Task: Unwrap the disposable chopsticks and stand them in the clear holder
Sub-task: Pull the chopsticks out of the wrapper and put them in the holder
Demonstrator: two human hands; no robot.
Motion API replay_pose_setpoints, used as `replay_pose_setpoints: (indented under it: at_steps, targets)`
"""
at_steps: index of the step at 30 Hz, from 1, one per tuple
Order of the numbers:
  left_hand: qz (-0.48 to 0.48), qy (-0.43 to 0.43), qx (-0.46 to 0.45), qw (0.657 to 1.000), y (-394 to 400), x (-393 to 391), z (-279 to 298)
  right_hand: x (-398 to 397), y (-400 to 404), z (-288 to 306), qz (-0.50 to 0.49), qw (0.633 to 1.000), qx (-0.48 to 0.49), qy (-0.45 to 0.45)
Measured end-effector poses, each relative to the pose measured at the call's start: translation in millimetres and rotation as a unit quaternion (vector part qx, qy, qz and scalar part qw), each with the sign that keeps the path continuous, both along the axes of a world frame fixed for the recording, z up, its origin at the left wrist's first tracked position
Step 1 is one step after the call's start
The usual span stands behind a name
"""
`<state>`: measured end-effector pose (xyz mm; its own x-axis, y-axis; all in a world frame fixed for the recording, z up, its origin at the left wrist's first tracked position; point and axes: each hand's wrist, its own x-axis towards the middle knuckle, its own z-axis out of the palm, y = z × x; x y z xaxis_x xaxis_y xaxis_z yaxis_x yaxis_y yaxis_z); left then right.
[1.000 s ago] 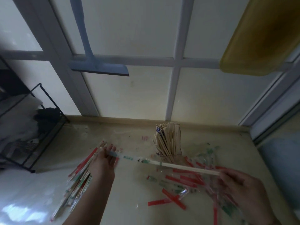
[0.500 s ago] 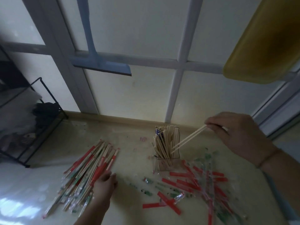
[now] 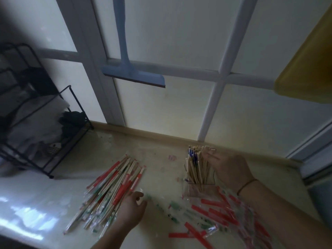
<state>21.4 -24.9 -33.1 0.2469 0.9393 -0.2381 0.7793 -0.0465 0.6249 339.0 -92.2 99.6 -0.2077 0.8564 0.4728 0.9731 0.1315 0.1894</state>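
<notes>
dim overall, soft daylight through frosted window panes; glare on floor lower left, motion-soft throughout, edges bowed

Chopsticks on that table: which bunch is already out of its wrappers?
The upright bunch in the clear holder, by the right hand, is bare wood. The pile lying flat beside the left hand is in red-and-green sleeves.

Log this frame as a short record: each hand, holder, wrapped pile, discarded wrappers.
left hand: fingers loosely curled, at the near end of the wrapped pile
right hand: at the tops of the chopsticks in the holder
holder: clear, upright, packed with bare chopsticks
wrapped pile: lying on the counter, left of the holder
wrappers: scattered in front of the holder
</notes>
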Motion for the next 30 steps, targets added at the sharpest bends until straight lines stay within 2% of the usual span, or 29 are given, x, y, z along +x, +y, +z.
replay_pose_setpoints:
  at_steps: [4, 6, 9, 14, 19, 24, 27, 30]
  targets:
    - [0.011, 0.055, 0.07, 0.996, 11, -24, -1, -5, -5, 6, -0.022, 1.0, 0.014, 0.01]
    - [0.006, 0.103, 0.109, 0.989, 18, -38, -6, -10, -5, 15, -0.022, 0.997, 0.043, 0.056]
    - [-0.002, 0.175, 0.123, 0.977, 24, -53, -8, -27, -7, 34, -0.024, 0.988, 0.08, 0.127]
    - [-0.063, 0.248, 0.127, 0.958, 36, -63, -9, -79, -8, 54, 0.067, 0.973, 0.143, 0.168]
    - [-0.073, 0.244, 0.12, 0.96, 43, -63, -1, -126, 0, 48, 0.125, 0.96, 0.127, 0.215]
    - [-0.096, 0.256, 0.103, 0.957, 47, -65, 5, -155, 3, 34, 0.139, 0.958, 0.091, 0.234]
    - [-0.114, 0.198, 0.156, 0.961, 44, -74, 11, -167, 2, 21, 0.137, 0.961, 0.07, 0.232]
    - [-0.165, 0.103, 0.266, 0.944, 35, -79, 32, -170, 4, 2, 0.091, 0.985, -0.007, 0.149]
